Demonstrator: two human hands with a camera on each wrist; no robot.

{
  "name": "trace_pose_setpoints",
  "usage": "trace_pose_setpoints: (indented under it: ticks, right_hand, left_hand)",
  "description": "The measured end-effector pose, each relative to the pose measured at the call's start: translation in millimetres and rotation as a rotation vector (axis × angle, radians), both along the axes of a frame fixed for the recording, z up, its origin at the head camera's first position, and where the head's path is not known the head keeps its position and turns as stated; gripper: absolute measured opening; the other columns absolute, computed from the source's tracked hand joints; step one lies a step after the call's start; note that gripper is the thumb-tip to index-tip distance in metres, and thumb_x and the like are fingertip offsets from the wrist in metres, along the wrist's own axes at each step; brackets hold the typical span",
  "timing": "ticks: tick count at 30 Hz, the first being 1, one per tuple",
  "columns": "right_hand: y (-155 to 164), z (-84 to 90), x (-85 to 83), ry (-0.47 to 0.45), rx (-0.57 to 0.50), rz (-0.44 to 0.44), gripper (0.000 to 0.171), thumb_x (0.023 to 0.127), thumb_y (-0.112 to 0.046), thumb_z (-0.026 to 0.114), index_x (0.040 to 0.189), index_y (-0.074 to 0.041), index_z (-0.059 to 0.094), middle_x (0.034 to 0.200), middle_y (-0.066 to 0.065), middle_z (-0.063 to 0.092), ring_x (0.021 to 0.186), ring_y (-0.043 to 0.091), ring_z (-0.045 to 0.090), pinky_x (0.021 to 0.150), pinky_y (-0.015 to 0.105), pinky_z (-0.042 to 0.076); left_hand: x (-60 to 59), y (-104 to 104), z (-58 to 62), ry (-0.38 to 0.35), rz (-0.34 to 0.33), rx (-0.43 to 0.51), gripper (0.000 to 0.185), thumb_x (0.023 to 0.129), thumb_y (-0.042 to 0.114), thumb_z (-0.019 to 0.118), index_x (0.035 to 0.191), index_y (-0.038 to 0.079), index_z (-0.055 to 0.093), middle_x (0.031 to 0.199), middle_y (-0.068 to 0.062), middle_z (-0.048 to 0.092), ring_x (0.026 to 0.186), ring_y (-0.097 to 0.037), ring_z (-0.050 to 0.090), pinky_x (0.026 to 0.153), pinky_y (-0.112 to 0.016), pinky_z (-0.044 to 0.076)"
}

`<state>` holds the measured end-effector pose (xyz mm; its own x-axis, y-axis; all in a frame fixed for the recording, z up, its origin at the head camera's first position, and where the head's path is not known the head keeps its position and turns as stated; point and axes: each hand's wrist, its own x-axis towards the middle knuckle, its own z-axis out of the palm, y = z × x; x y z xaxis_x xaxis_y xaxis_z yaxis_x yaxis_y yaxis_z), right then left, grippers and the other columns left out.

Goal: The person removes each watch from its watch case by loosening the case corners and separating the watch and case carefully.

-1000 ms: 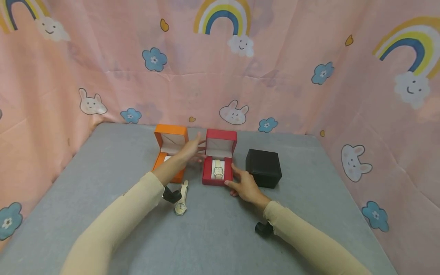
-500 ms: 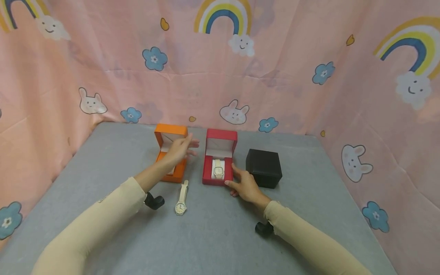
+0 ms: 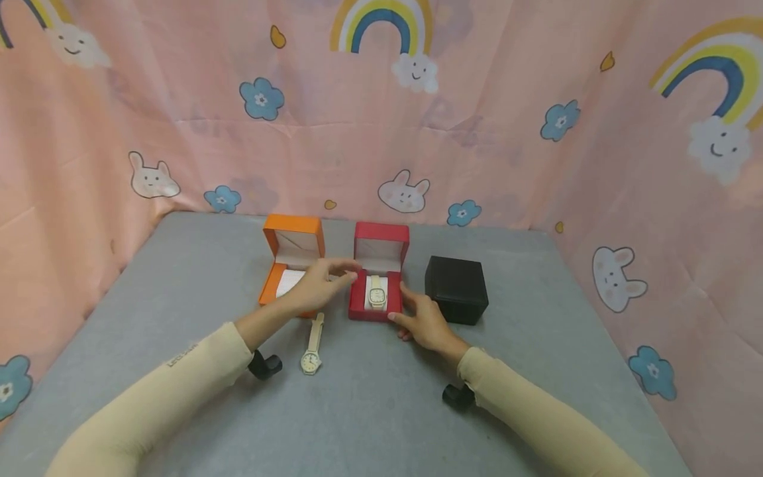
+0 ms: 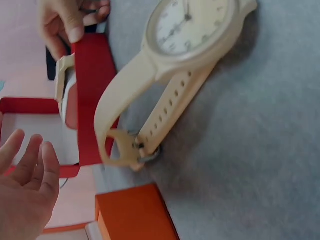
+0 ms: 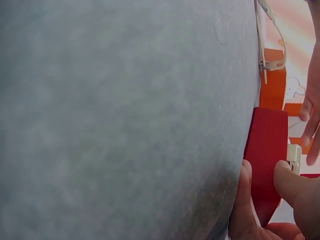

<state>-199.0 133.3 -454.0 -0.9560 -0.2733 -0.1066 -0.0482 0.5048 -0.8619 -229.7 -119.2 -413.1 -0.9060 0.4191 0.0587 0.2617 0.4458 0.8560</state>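
Observation:
A red watch box stands with its lid up, a cream square-faced watch round the white cushion inside. My right hand grips its near right corner, thumb on top and fingers against the side, as the right wrist view confirms. Over the right part of an open orange watch box, my left hand reaches toward the red box's left side. Its fingers are extended and hold nothing; whether they touch the red box is unclear. A cream round-faced watch lies on the table in front of the orange box.
To the right of the red box sits a closed black box, close to my right hand. A white cushion shows in the orange box. A pink printed curtain rises behind the grey table.
My left hand first drew left, away from the red box, then came back right and lower toward its left side. My right hand keeps its grip. The view has shifted slightly.

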Motion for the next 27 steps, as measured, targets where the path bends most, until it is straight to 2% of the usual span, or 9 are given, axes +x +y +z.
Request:
trace_pose_setpoints:
  ticks: [5,7,9,12,15,21,27]
  right_hand:
    - [0.9,1.8,-0.7,0.001,0.010,-0.003,0.082,0.090,-0.011,0.075,0.159,-0.008,0.030,0.153,0.018,0.047,0.052,0.015,0.065,0.056,0.031,0.059]
    - [0.9,2.0,-0.6,-0.001,0.013,-0.002,0.082,0.091,-0.011,0.075,0.159,-0.008,0.030,0.154,0.017,0.047,0.052,0.015,0.065,0.056,0.031,0.059]
    - [0.7,2.0,-0.3,-0.003,0.012,0.000,0.082,0.091,-0.011,0.075,0.159,-0.007,0.030,0.154,0.018,0.046,0.052,0.015,0.065,0.056,0.031,0.059]
    - [0.2,0.9,-0.2,-0.003,0.008,0.007,0.081,0.091,-0.010,0.074,0.159,-0.006,0.029,0.155,0.018,0.045,0.052,0.014,0.064,0.055,0.031,0.059]
    - [-0.3,0.6,-0.3,-0.002,0.015,0.004,0.082,0.091,-0.011,0.075,0.159,-0.007,0.029,0.154,0.017,0.047,0.052,0.015,0.064,0.056,0.030,0.059]
    - [0.0,1.0,-0.6,-0.009,0.028,0.000,0.084,0.090,-0.013,0.076,0.159,-0.009,0.030,0.153,0.017,0.048,0.053,0.015,0.064,0.058,0.030,0.060]
    - [1.3,0.3,-0.1,-0.014,0.023,0.005,0.083,0.091,-0.013,0.075,0.159,-0.007,0.029,0.155,0.017,0.046,0.053,0.015,0.064,0.058,0.031,0.060]
  left_hand:
    - [0.5,10.4,-2.1,0.005,-0.070,-0.056,0.046,0.099,0.017,0.063,0.143,0.006,0.056,0.143,-0.017,0.058,0.113,-0.031,0.061,0.094,-0.044,0.055]
    - [-0.4,12.8,-2.4,0.009,-0.089,-0.077,0.049,0.098,0.015,0.066,0.145,0.007,0.055,0.146,-0.016,0.057,0.113,-0.031,0.061,0.093,-0.043,0.056]
    - [-2.1,14.2,-3.9,0.020,-0.112,-0.099,0.052,0.096,0.013,0.068,0.145,0.006,0.054,0.148,-0.015,0.056,0.118,-0.031,0.061,0.097,-0.045,0.055]
    - [-4.3,14.6,-6.2,0.042,-0.131,-0.145,0.054,0.094,0.011,0.071,0.145,0.006,0.055,0.149,-0.014,0.056,0.135,-0.031,0.052,0.110,-0.050,0.047]
    - [-6.1,14.8,-7.7,0.046,-0.140,-0.179,0.055,0.092,0.010,0.072,0.144,0.005,0.055,0.151,-0.014,0.054,0.143,-0.032,0.045,0.117,-0.052,0.039]
    - [-9.8,16.5,-12.7,0.068,-0.157,-0.228,0.059,0.091,0.011,0.074,0.145,0.005,0.054,0.156,-0.019,0.046,0.146,-0.037,0.040,0.118,-0.054,0.036]
    - [-13.9,20.5,-17.9,0.100,-0.172,-0.263,0.064,0.089,0.019,0.077,0.147,0.006,0.053,0.155,-0.021,0.045,0.143,-0.039,0.041,0.119,-0.057,0.032]
